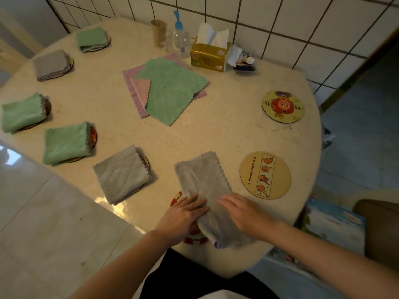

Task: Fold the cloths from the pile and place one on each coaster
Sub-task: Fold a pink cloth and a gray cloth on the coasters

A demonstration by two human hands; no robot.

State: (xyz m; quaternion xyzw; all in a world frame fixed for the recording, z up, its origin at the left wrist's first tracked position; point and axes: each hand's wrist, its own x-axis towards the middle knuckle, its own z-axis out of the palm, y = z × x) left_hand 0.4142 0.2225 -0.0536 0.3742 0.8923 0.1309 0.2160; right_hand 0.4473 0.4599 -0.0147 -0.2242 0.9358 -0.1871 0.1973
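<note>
Both hands point(212, 210) press flat on the grey cloth point(205, 186).

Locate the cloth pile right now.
In the head view, the cloth pile lies flat mid-table, in front of the tissue box and spray bottle, apart from both hands.

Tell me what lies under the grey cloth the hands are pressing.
A coaster with a red and white rim shows beside the left hand. The grey cloth and both hands, right hand included, cover its middle.
</note>
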